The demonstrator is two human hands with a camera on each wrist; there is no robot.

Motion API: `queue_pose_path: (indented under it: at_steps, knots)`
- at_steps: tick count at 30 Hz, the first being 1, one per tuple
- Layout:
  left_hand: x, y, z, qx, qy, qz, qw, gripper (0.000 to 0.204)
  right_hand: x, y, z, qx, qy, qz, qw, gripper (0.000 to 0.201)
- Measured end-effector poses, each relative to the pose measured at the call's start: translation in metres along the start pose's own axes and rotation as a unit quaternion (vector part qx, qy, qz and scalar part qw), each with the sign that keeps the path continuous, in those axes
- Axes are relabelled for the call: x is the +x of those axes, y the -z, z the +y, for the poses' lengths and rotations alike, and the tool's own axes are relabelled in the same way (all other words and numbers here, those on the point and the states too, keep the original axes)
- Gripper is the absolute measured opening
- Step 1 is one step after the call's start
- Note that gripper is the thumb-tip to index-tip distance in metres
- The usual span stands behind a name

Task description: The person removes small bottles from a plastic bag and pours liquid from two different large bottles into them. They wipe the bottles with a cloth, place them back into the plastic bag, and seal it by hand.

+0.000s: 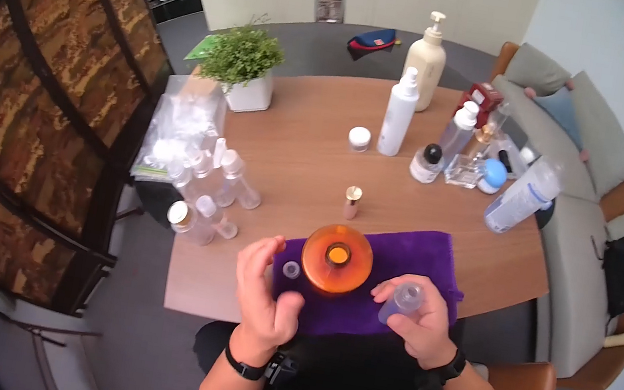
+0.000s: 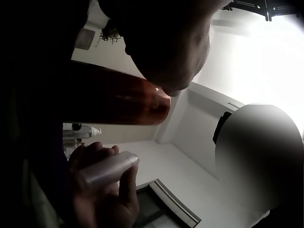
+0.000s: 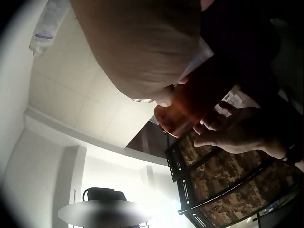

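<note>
In the head view my right hand (image 1: pixel 422 324) grips a small clear bottle (image 1: pixel 402 301) with its open mouth upward, over the right part of a purple cloth (image 1: pixel 432 253). An amber bottle (image 1: pixel 334 275) with an uncapped neck stands on the cloth between my hands. Left of it, my left hand (image 1: pixel 265 293) holds nothing, fingers loosely bent and thumb apart. A small clear cap (image 1: pixel 291 269) lies on the cloth beside that hand. The left wrist view shows the clear bottle (image 2: pixel 109 170) in my right hand (image 2: pixel 107 204), past the amber bottle (image 2: pixel 128 99).
Several empty clear bottles (image 1: pixel 229 183) and a plastic bag (image 1: pixel 187 116) stand at the left, near a potted plant (image 1: pixel 250 93). A small vial with a gold top (image 1: pixel 352 203) stands behind the cloth. White pump bottles (image 1: pixel 397 119), a jar (image 1: pixel 359 139) and perfume bottles (image 1: pixel 425 165) are farther back.
</note>
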State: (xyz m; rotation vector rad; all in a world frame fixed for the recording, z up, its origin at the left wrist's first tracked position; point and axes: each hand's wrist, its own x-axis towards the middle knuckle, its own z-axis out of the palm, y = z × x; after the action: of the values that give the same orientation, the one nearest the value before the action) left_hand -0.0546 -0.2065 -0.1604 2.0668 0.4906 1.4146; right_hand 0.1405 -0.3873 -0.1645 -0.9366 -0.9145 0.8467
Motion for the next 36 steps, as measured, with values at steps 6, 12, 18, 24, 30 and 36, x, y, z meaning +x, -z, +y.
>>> queue_pose_path:
  at_steps: [6,12,18,24,30,36]
  knots:
    - [0.012,0.014,0.026,0.191,0.056,-0.07,0.978,0.041,0.001,0.004,0.003,-0.145,-0.016,-0.072,0.987,0.052]
    - [0.007,0.009,0.019,0.279,0.046,-0.22,0.934,0.038,0.006,0.005,-0.002,-0.211,0.008,-0.108,0.972,0.055]
    - [-0.01,0.03,0.069,0.096,0.127,0.025,0.987,0.034,0.01,0.0,-0.009,-0.241,0.057,-0.092,0.964,0.051]
    - [-0.004,0.001,0.104,0.091,-0.064,-0.146,0.983,0.041,0.014,-0.003,-0.007,-0.262,0.116,-0.115,0.951,0.048]
    - [-0.01,-0.02,0.09,0.093,-0.081,-0.158,0.98,0.043,0.01,0.0,-0.005,-0.274,0.129,-0.103,0.947,0.049]
    - [-0.023,-0.026,0.091,0.049,-0.073,-0.178,0.98,0.062,0.006,0.001,0.005,-0.273,0.105,-0.099,0.951,0.056]
